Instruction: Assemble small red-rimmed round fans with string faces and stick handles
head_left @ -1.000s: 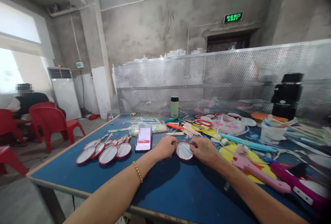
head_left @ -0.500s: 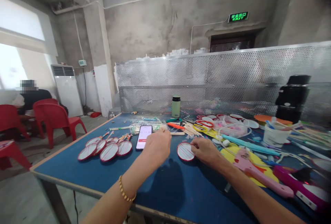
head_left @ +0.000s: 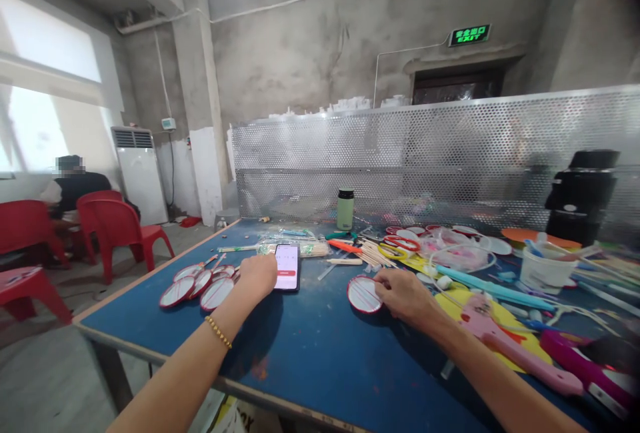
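A round white disc (head_left: 364,295) with a red rim and thin reddish diagonal lines sits mid-way along the blue tabletop (head_left: 320,359), its right edge pinched between the right hand's (head_left: 404,294) thumb and fingers. The left hand (head_left: 257,276) curls beside the smartphone (head_left: 289,275); its hidden fingertips leave me unable to tell its grip.

At twelve o'clock there is a rough grey wall (head_left: 300,53), bare and stained. Daylight enters by the bright window (head_left: 45,33) at ten o'clock. A white air conditioner (head_left: 140,179) and red plastic chairs (head_left: 114,226) stand at nine, on the grey floor (head_left: 45,366). A perforated metal screen (head_left: 320,153) runs from the centre towards three. At two, a green exit sign (head_left: 470,35) glows above the dark doorway (head_left: 457,88).
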Demonstrator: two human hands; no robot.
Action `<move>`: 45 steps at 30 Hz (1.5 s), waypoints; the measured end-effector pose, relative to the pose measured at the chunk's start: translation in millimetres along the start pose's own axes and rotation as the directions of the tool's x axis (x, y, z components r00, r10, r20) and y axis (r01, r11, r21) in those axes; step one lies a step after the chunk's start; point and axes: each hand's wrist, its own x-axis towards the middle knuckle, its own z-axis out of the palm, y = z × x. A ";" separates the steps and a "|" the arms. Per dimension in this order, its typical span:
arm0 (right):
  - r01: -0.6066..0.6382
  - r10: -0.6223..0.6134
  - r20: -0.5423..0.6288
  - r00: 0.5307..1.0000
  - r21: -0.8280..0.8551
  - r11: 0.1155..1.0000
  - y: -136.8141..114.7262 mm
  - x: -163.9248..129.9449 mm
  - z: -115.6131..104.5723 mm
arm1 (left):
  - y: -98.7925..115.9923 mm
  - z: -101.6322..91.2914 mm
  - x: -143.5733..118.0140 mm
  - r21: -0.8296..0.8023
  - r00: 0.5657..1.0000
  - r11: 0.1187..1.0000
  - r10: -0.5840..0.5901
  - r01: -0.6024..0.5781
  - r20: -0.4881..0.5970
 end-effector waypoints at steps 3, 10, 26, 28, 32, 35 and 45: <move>-0.018 0.018 0.012 1.000 0.004 1.000 0.0 -0.5 -0.4 | -0.9 6.2 4.0 0.006 0.999 1.000 -0.017 0.018 -0.035; -0.021 0.021 0.003 1.000 0.009 1.000 -1.0 -1.4 -1.2 | 0.8 11.4 5.8 0.012 0.997 1.000 -0.025 0.026 -0.077; -0.045 0.045 0.020 0.999 0.010 0.999 -3.7 -2.7 -4.2 | -59.9 1.8 4.1 -0.099 0.998 0.994 -0.054 0.056 0.021; -0.050 0.050 0.022 0.999 0.006 0.999 -3.6 -3.1 -4.8 | -57.5 5.4 6.7 -0.106 0.998 0.993 -0.049 0.053 0.035; -0.041 0.041 0.015 0.999 0.007 0.999 -3.0 -2.8 -4.9 | -62.9 6.7 14.6 -0.117 0.997 0.993 -0.024 0.032 0.074; -0.043 0.042 0.024 0.999 0.014 0.999 -3.9 -2.8 -5.6 | -72.9 1.0 24.1 -0.150 0.991 0.989 0.030 -0.010 0.127; -0.033 0.033 0.014 0.999 -0.001 0.999 -3.9 -2.0 -6.1 | -112.2 -50.6 45.6 -0.527 0.937 0.849 0.154 0.035 0.312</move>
